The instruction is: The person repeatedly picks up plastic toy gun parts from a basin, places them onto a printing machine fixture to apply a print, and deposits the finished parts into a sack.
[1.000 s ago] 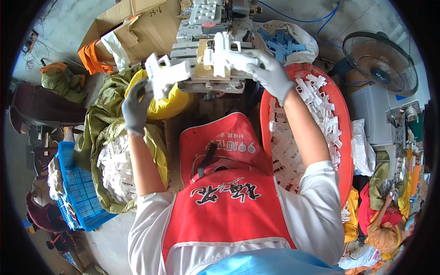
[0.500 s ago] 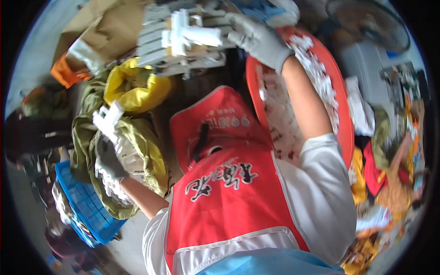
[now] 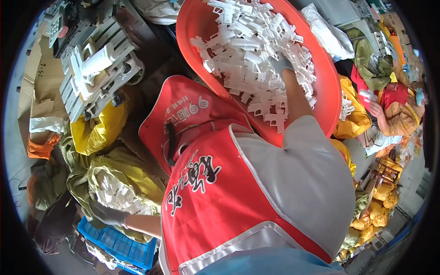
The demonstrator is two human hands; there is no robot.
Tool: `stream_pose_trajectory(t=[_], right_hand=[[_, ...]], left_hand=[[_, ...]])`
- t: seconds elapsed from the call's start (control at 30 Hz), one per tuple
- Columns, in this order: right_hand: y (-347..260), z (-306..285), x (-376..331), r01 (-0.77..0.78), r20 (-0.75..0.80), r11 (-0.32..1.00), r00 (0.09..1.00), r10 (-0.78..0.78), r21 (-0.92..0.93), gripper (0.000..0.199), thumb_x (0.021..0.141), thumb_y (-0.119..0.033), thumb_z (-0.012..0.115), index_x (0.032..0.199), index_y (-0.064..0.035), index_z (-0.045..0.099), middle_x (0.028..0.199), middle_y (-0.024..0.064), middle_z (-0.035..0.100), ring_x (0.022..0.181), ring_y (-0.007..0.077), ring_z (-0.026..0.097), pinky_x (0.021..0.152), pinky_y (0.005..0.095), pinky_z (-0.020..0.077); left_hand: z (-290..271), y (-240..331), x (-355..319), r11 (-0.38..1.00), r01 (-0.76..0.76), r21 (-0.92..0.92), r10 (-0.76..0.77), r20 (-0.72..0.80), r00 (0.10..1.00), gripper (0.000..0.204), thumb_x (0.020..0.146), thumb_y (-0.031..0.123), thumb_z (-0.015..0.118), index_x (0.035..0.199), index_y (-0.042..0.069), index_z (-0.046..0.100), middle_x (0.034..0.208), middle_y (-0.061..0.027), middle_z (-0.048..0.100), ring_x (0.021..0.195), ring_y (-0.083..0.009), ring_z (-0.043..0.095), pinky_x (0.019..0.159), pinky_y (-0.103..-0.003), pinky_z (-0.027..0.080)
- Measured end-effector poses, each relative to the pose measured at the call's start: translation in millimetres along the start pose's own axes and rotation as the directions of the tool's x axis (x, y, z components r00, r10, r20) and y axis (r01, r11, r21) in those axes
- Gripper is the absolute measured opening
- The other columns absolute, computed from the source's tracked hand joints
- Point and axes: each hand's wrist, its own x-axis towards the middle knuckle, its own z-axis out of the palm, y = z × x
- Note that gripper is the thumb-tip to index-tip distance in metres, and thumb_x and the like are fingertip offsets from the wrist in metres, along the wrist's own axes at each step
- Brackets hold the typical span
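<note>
My right hand [image 3: 281, 64], in a grey glove, reaches into a large red tub [image 3: 337, 107] heaped with white plastic toy pistol parts [image 3: 247, 34]. Its fingertips are lost among the parts, so their grip is hidden. At lower left, my left hand [image 3: 109, 214], also gloved in grey, lies along the near edge of an olive woven sack [image 3: 78, 172]. White parts [image 3: 117, 192] fill the sack's mouth. The left fingers are too dark and blurred to read. One white toy pistol part [image 3: 95, 64] rests on a grey slatted machine bed [image 3: 112, 46], away from both hands.
Below the machine bed hangs a yellow sack [image 3: 98, 130]; a cardboard box [image 3: 46, 91] stands left of it. A blue plastic basket [image 3: 123, 247] sits beside the olive sack. At right, another person's hand [image 3: 376, 110] is near yellow sacks [image 3: 353, 107].
My right hand has left the machine and gone into the tub. My left hand has lowered to the sack's edge, without the white part seen at it before. The view has swung right.
</note>
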Motion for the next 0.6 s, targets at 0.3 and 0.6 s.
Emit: stream_pose_trajectory(t=[0.3,0.6], right_hand=[[-71,27,-62,0.095,-0.139,0.993,0.987,-0.085,0.071,0.084,0.078,-0.054,0.059,0.145,-0.0177,0.022,0.145,0.0186,0.029,0.126,0.0408,0.039,0.100,0.0476,0.0379],[-70,22,-64,0.352,-0.124,0.927,0.922,-0.367,-0.127,0.057,0.084,-0.034,0.056,0.136,-0.0200,0.037,0.134,0.0134,0.043,0.111,0.0323,0.052,0.085,0.0461,0.0472]], left_hand=[[67,107,-2,0.983,-0.117,-0.143,0.157,0.307,0.939,0.027,0.094,0.013,0.052,0.113,-0.003,0.061,0.112,-0.0102,0.063,0.099,-0.0186,0.060,0.089,-0.029,0.048],[71,119,-15,0.966,0.019,-0.257,0.084,0.385,0.919,0.029,0.095,0.014,0.050,0.116,-0.003,0.059,0.112,-0.0107,0.064,0.102,-0.0178,0.059,0.091,-0.029,0.046]])
